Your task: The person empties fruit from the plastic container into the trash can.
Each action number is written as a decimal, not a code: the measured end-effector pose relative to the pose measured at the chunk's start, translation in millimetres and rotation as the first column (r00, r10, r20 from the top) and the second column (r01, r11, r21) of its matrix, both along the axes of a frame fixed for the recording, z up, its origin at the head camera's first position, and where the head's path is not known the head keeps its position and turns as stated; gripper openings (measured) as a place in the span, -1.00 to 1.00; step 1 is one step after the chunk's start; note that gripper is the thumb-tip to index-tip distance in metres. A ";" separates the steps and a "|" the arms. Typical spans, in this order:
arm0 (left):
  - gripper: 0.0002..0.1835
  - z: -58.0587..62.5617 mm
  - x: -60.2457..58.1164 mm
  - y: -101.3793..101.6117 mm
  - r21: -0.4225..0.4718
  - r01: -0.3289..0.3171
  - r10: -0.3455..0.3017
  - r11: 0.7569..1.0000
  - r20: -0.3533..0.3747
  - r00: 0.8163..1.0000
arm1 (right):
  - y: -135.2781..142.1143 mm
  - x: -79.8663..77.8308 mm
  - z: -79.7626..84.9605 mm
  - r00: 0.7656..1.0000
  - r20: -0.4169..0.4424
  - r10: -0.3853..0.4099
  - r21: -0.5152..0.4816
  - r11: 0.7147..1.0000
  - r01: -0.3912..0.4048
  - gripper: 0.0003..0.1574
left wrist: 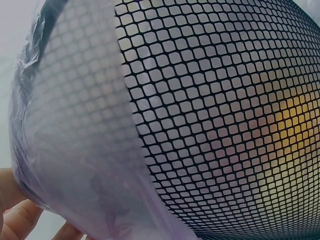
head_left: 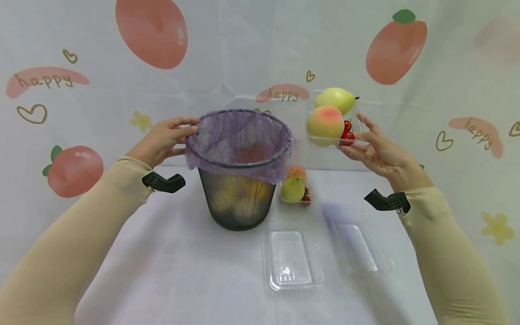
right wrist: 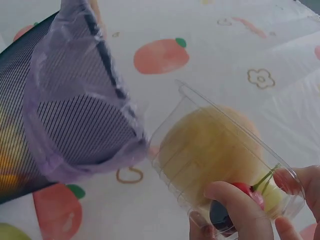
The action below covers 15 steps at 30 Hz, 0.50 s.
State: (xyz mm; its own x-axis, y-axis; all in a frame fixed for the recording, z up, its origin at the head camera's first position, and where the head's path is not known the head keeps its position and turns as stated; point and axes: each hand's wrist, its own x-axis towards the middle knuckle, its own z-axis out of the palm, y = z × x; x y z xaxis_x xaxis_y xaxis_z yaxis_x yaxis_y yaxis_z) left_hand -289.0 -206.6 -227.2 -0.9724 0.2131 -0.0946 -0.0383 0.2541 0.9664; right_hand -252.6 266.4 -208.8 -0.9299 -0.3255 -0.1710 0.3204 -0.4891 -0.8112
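Observation:
A black mesh bin (head_left: 239,205) stands on the table, with a thin purple bag (head_left: 260,171) folded over its rim. Yellowish and reddish shapes show dimly through the mesh. My left hand (head_left: 160,137) grips the bin's left rim through the bag; its fingers (left wrist: 22,220) also appear in the left wrist view. To the right of the bin, my right hand (head_left: 379,151) holds up a tilted clear plastic box (right wrist: 172,117) by its right side. Inside it are a green pear (head_left: 335,100), a peach (head_left: 325,124) and red cherries (head_left: 347,135).
Behind the bin's right side sits another clear box (head_left: 284,199) with a green fruit (head_left: 292,189), an orange bumpy fruit (head_left: 296,172) and strawberries (head_left: 306,197). Two clear plastic trays, a left one (head_left: 290,257) and a right one (head_left: 361,246), lie in front. A printed cloth (head_left: 227,54) hangs behind.

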 end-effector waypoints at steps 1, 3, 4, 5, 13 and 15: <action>-0.43 -0.1 -0.1 0.1 0.002 -0.001 0.001 1.000 0.000 1.000 | -2.8 0.0 2.5 1.000 -0.002 -0.004 0.004 1.000 0.004 -0.12; -0.43 -0.3 -0.2 0.1 0.002 0.001 -0.001 1.000 0.000 1.000 | -8.2 -0.2 7.6 1.000 -0.017 -0.008 0.013 1.000 0.008 -0.12; -0.43 -0.3 -0.1 0.1 0.001 0.003 -0.003 1.000 0.000 1.000 | -10.8 -0.8 10.2 1.000 -0.026 -0.008 0.021 1.000 0.008 -0.12; -0.42 -0.3 -0.1 0.0 -0.001 0.007 -0.007 1.000 0.000 1.000 | -13.4 -1.4 12.8 0.999 -0.037 -0.008 0.029 1.000 0.009 -0.12; -0.41 -0.2 0.1 -1.2 -0.025 0.019 -0.019 1.000 -0.006 1.000 | -33.7 -3.9 30.8 0.995 -0.097 -0.006 0.059 0.998 0.012 -0.16; -0.40 -0.1 -0.2 -1.3 -0.026 0.018 -0.018 0.999 -0.007 1.000 | -38.6 -3.9 33.4 0.995 -0.099 -0.006 0.053 0.999 0.012 -0.14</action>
State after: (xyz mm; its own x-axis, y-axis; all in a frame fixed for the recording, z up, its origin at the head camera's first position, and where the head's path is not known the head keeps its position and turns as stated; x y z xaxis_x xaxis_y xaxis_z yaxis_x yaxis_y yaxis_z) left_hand -289.1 -207.9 -227.3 -0.9692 0.2280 -0.0935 -0.0268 0.2798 0.9597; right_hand -256.4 227.9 -175.4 -0.9460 -0.3099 -0.0947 0.2329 -0.4469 -0.8638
